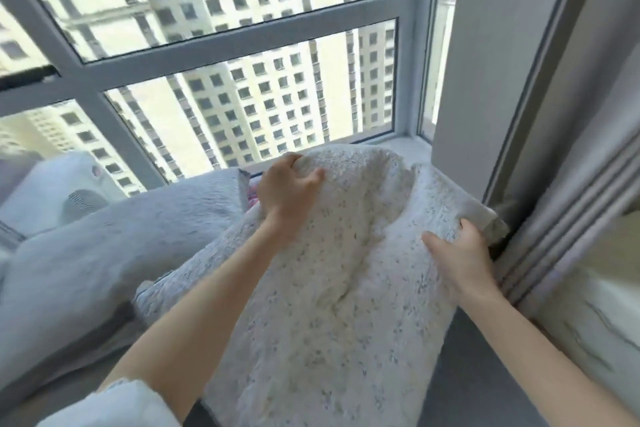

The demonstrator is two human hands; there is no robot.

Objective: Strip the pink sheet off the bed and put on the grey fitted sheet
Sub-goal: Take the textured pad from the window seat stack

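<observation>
A white fluffy blanket (332,274) with small dark flecks is bunched up in front of me by the window sill. My left hand (284,191) grips its far top edge. My right hand (460,253) holds its right edge, close to the curtain. A grey surface (478,378), perhaps the grey sheet, shows under the blanket at the lower right. A scrap of pink patterned cloth (252,196) peeks out just left of my left hand.
A grey plush pillow or cover (114,246) lies to the left. A white plush toy (59,191) sits by the window at far left. The window (242,55) stands straight ahead, and a grey curtain (561,184) hangs along the right.
</observation>
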